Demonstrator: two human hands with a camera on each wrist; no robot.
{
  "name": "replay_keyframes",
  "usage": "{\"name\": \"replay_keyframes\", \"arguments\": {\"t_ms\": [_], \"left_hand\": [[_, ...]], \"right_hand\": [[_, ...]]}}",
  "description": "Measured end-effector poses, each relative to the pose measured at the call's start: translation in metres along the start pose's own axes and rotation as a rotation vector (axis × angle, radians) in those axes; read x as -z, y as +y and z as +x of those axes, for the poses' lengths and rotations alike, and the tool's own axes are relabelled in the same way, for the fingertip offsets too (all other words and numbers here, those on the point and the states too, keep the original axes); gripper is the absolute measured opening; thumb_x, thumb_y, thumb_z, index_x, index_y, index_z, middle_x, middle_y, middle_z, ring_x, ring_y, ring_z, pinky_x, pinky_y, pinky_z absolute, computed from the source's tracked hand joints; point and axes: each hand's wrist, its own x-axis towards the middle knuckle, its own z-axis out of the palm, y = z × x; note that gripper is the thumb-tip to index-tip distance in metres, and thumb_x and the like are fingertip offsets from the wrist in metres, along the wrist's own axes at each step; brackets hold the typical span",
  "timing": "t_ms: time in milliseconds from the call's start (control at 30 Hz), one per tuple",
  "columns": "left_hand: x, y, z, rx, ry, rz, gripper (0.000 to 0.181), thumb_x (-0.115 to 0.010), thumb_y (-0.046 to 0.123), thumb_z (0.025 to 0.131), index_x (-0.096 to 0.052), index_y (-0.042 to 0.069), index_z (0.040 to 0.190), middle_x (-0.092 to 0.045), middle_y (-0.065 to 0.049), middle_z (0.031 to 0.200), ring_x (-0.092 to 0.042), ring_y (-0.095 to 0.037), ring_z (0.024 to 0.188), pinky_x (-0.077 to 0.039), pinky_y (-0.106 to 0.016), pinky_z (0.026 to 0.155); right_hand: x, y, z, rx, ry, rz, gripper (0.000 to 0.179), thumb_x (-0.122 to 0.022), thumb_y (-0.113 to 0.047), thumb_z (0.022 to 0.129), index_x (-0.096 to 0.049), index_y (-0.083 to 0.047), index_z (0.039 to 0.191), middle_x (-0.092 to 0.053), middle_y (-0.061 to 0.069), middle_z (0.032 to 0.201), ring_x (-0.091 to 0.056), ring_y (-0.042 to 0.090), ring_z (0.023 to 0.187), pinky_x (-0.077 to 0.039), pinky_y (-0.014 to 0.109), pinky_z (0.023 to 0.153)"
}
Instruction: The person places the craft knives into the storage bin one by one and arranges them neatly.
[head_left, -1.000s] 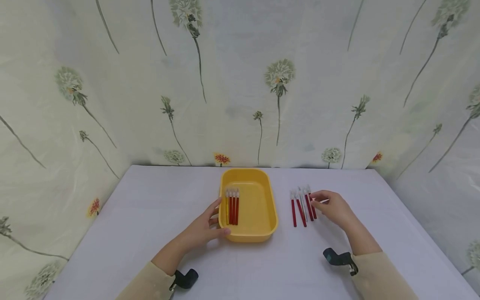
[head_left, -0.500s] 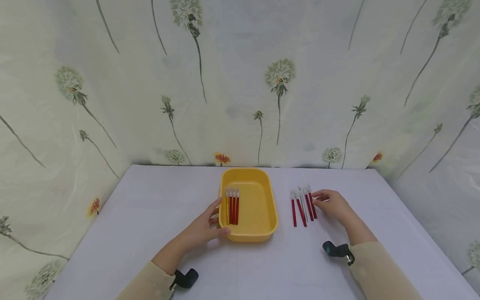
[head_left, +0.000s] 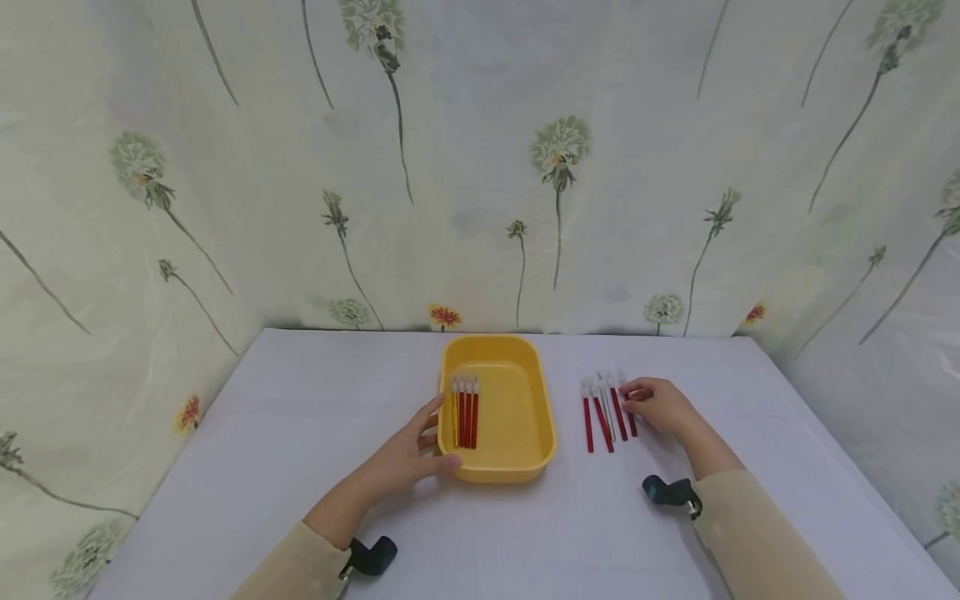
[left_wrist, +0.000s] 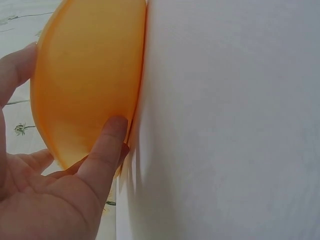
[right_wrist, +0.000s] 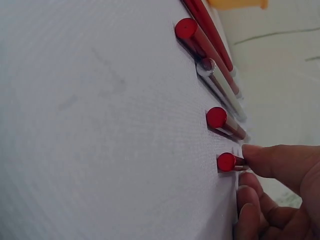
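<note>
A yellow plastic tray (head_left: 517, 475) stands mid-table; inside, along its left side, lie one yellow pen (head_left: 454, 421) and several red pens (head_left: 468, 421) with clear caps. My left hand (head_left: 408, 454) holds the tray's near-left corner, thumb at the front and fingers along the left wall (left_wrist: 90, 75). To the tray's right, several red pens (head_left: 588, 425) and one silver-white pen (right_wrist: 220, 82) lie in a loose row. My right hand (head_left: 660, 406) pinches the rightmost red pen (right_wrist: 226, 162) between thumb and fingers, near its upper part; its cap is mostly hidden by the fingers.
A white cloth (head_left: 510, 550) covers the table. Behind and at both sides hangs a pale curtain (head_left: 465, 167) printed with dandelions. Black wrist cameras (head_left: 372, 557) are strapped at both sleeves.
The rightmost red pen has shifted slightly right, away from its neighbour, between the right hand's fingers. The left hand and the tray have stayed in place.
</note>
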Motion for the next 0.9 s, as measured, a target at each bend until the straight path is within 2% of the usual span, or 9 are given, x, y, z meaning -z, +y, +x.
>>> {"name": "replay_keyframes", "arguments": {"t_ms": [200,367,600,900], "left_hand": [[0.000,0.002,0.000,0.003,-0.004,-0.006,0.105,-0.082,0.041,0.083,-0.014,0.028,0.162,-0.034,-0.012,0.158,-0.043,-0.032,0.140,-0.040,-0.054,0.109],[-0.001,0.003,-0.001,0.011,0.002,0.004,0.105,-0.082,0.042,0.082,-0.014,0.028,0.162,-0.034,-0.013,0.158,-0.043,-0.033,0.140,-0.040,-0.055,0.109],[-0.002,0.004,-0.003,0.043,0.020,0.019,0.105,-0.083,0.045,0.080,-0.016,0.030,0.161,-0.034,-0.013,0.158,-0.042,-0.035,0.140,-0.042,-0.056,0.107],[-0.001,0.004,-0.003,0.040,0.023,0.022,0.106,-0.083,0.045,0.080,-0.016,0.030,0.161,-0.035,-0.013,0.158,-0.043,-0.034,0.140,-0.041,-0.057,0.107]], "right_hand": [[0.004,0.003,0.002,-0.035,-0.038,-0.001,0.032,-0.068,-0.013,0.094,-0.065,0.001,0.123,-0.065,0.025,0.114,-0.061,0.031,0.096,-0.052,0.039,0.079],[0.007,-0.001,0.002,-0.074,-0.062,-0.015,0.035,-0.068,-0.016,0.095,-0.064,0.000,0.126,-0.062,0.027,0.119,-0.061,0.031,0.097,-0.054,0.041,0.081],[0.008,0.000,0.000,-0.082,-0.048,-0.012,0.035,-0.069,-0.017,0.093,-0.066,0.000,0.124,-0.062,0.027,0.117,-0.061,0.030,0.093,-0.054,0.042,0.081],[0.007,0.010,0.001,-0.102,-0.033,0.075,0.039,-0.069,-0.018,0.094,-0.064,-0.002,0.129,-0.062,0.026,0.123,-0.061,0.029,0.097,-0.054,0.036,0.079]]}}
